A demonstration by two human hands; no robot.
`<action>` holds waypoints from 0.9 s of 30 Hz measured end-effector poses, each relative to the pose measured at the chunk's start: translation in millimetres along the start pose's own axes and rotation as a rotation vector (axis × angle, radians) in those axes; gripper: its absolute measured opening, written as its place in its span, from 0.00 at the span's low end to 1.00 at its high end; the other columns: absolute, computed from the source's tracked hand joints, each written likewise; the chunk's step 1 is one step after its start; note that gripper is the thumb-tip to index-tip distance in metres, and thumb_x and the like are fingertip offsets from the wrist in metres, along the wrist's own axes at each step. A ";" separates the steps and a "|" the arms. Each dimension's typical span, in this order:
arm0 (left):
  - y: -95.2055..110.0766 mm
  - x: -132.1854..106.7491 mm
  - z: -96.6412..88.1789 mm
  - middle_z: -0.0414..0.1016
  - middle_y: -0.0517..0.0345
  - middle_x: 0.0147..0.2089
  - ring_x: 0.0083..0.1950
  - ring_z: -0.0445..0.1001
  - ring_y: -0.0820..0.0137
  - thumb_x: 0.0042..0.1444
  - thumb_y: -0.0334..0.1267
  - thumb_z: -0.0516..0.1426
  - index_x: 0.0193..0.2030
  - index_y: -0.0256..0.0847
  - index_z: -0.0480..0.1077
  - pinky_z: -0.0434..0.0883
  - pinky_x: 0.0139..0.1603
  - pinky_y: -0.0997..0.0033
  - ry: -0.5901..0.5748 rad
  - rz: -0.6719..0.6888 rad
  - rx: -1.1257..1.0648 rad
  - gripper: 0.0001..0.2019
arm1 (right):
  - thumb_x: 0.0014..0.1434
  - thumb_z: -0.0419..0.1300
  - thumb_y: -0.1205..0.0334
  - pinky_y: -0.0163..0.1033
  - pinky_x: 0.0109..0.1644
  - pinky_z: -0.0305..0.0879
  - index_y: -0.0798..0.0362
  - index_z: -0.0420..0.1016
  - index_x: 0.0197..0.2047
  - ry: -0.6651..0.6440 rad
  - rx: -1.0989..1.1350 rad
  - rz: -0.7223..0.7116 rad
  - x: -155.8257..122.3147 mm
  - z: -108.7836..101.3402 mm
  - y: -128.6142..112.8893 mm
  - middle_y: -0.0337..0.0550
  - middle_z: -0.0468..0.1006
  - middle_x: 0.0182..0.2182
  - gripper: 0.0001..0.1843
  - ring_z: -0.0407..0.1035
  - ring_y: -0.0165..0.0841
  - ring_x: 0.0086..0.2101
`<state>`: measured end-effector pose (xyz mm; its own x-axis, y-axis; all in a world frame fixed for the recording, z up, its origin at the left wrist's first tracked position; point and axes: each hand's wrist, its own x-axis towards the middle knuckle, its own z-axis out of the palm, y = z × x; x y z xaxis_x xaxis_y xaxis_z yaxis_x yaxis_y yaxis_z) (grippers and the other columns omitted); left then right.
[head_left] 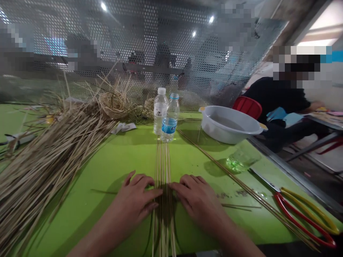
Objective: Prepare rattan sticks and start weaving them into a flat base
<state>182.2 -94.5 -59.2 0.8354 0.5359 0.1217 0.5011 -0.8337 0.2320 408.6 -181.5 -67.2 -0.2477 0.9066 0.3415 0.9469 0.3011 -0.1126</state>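
Several thin cane strips point(162, 167) lie side by side on the green table point(128, 157), running away from me towards two bottles. My left hand point(138, 198) lies flat on the table with fingers stretched out, their tips touching the strips from the left. My right hand point(197, 198) lies flat the same way, fingers pressing the strips from the right. Neither hand grips anything.
A large heap of cane point(45, 153) covers the left side. Two water bottles point(166, 116) stand beyond the strips, a white basin point(227, 125) and a clear glass point(241, 159) to the right. Long single canes point(241, 185) and red-yellow shears point(305, 217) lie at right. A seated person point(278, 100) is beyond.
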 end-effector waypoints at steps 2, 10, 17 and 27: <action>0.3 1.0 -0.5 0.75 0.54 0.51 0.55 0.72 0.54 0.61 0.36 0.62 0.54 0.56 0.75 0.62 0.62 0.32 -0.021 -0.013 0.002 0.15 | 0.60 0.62 0.72 0.41 0.37 0.54 0.47 0.76 0.49 -0.011 -0.008 -0.018 1.2 -0.8 0.7 0.40 0.73 0.32 0.15 0.68 0.37 0.33; 0.6 2.6 1.6 0.75 0.52 0.52 0.55 0.72 0.52 0.61 0.34 0.62 0.54 0.54 0.75 0.62 0.60 0.28 -0.023 0.018 0.021 0.16 | 0.61 0.61 0.73 0.42 0.37 0.57 0.46 0.76 0.52 0.014 0.074 -0.022 2.2 4.4 3.4 0.40 0.74 0.33 0.18 0.68 0.36 0.33; 6.1 2.2 -0.2 0.74 0.55 0.57 0.59 0.70 0.53 0.60 0.31 0.60 0.56 0.56 0.73 0.57 0.64 0.29 -0.049 0.062 -0.012 0.19 | 0.67 0.57 0.69 0.42 0.42 0.61 0.48 0.76 0.49 0.036 0.279 0.010 -3.0 -7.2 4.3 0.42 0.76 0.37 0.11 0.70 0.35 0.37; 4.4 -2.7 8.8 0.72 0.59 0.62 0.61 0.68 0.56 0.67 0.40 0.56 0.60 0.62 0.71 0.56 0.66 0.37 0.008 0.074 0.001 0.17 | 0.67 0.58 0.69 0.41 0.42 0.58 0.49 0.75 0.42 -0.011 0.488 -0.037 -44.6 -28.6 -19.5 0.39 0.76 0.36 0.06 0.69 0.34 0.38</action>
<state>184.1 -100.7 -67.1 0.8682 0.4741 0.1461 0.4384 -0.8711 0.2214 407.0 -236.3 -53.6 -0.2840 0.8951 0.3437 0.7319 0.4339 -0.5254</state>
